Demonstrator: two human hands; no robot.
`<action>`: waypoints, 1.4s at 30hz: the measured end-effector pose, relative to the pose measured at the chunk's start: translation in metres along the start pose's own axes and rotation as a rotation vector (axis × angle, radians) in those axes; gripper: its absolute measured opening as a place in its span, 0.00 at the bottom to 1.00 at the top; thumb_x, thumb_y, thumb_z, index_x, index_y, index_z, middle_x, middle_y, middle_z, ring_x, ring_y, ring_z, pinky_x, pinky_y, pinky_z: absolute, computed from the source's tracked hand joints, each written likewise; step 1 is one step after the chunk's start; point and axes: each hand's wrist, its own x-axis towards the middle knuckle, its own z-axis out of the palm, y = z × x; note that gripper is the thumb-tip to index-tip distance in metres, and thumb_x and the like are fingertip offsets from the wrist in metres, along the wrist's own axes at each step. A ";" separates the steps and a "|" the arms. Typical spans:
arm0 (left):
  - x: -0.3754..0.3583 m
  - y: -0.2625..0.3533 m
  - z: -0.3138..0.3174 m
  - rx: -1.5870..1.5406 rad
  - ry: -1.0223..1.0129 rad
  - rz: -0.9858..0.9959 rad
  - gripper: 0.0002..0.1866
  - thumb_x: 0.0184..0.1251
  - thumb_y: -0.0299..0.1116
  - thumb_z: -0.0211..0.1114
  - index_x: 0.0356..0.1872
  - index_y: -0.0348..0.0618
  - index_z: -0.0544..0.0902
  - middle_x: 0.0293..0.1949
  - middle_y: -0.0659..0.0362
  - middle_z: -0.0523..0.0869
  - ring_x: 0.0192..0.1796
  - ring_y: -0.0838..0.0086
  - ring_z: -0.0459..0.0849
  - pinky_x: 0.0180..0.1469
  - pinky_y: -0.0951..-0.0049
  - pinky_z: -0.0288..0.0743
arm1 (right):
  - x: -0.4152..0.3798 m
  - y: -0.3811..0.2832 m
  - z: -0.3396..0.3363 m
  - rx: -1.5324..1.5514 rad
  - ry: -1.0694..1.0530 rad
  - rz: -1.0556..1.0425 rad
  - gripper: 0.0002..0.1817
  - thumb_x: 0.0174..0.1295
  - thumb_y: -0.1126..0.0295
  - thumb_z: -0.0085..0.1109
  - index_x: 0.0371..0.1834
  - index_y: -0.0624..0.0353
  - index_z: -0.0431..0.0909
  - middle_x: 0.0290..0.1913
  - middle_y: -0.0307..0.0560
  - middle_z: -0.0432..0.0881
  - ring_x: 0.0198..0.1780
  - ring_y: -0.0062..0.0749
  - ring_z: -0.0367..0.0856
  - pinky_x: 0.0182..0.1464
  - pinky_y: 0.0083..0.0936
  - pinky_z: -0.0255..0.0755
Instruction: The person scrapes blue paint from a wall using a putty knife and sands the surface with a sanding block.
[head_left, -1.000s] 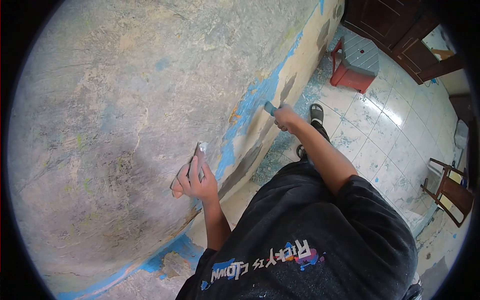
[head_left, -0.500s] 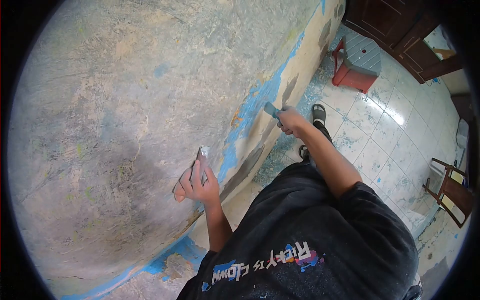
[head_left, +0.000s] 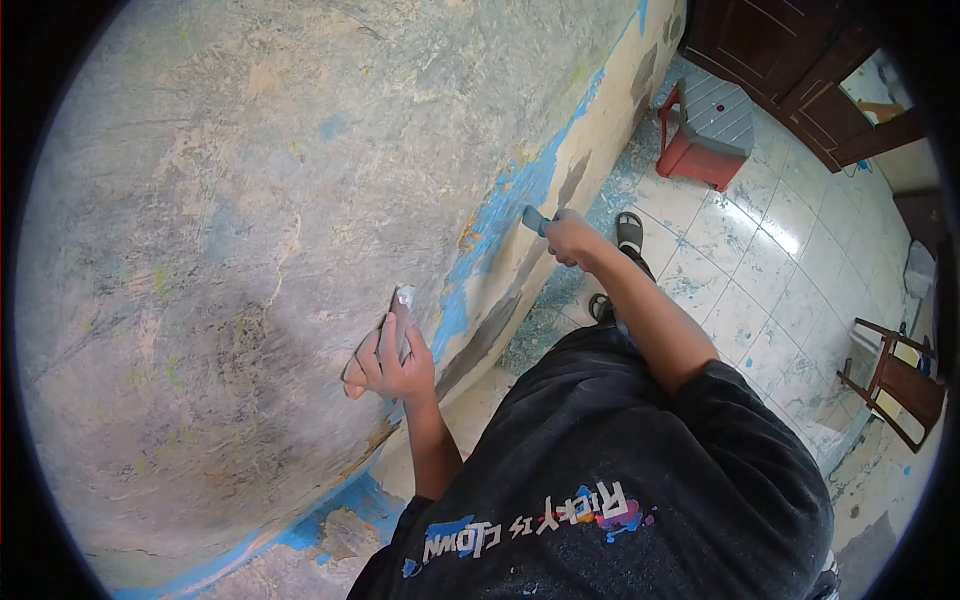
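Observation:
My right hand [head_left: 572, 240] is closed round the handle of a scraper [head_left: 535, 220]. Its blue-grey blade points at the strip of blue paint [head_left: 492, 225] on the wall and seems to meet the wall by the strip's edge. Lower and to the left, my left hand [head_left: 398, 372] lies against the bare grey wall [head_left: 230, 200]. Its fingers are wrapped over a slim dark tool with a whitish tip [head_left: 405, 296]; the tool's exact kind is partly hidden by the fingers.
A red step stool with a grey top [head_left: 715, 115] stands on the tiled floor [head_left: 775, 290], where paint flakes are scattered. Beyond it is a dark wooden cabinet [head_left: 765, 50]. At the right lies a wooden chair [head_left: 905, 390]. My sandalled foot [head_left: 629, 232] is near the wall's base.
My right hand and the scraper have shifted slightly left in view. The left hand stays at about the same spot on the wall, with its tool. The whole view has moved slightly.

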 end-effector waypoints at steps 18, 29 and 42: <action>-0.002 -0.002 0.003 -0.005 0.020 0.016 0.16 0.51 0.29 0.76 0.44 0.53 0.88 0.36 0.65 0.83 0.40 0.70 0.79 0.48 0.65 0.58 | 0.001 0.016 0.000 -0.054 0.030 -0.092 0.15 0.67 0.65 0.50 0.44 0.69 0.71 0.21 0.47 0.74 0.16 0.30 0.71 0.16 0.32 0.58; -0.007 -0.007 -0.002 -0.001 -0.046 0.022 0.15 0.50 0.30 0.75 0.42 0.54 0.89 0.38 0.65 0.85 0.41 0.70 0.80 0.50 0.64 0.58 | 0.006 0.013 0.001 -0.093 0.026 -0.096 0.15 0.66 0.67 0.47 0.46 0.71 0.73 0.23 0.52 0.77 0.17 0.34 0.75 0.16 0.33 0.62; -0.004 -0.003 0.002 0.039 -0.008 0.024 0.16 0.50 0.30 0.75 0.42 0.55 0.88 0.37 0.67 0.84 0.40 0.72 0.79 0.50 0.64 0.56 | 0.023 0.035 0.009 -0.167 0.109 -0.129 0.13 0.70 0.65 0.53 0.43 0.66 0.72 0.20 0.43 0.70 0.16 0.27 0.69 0.15 0.30 0.57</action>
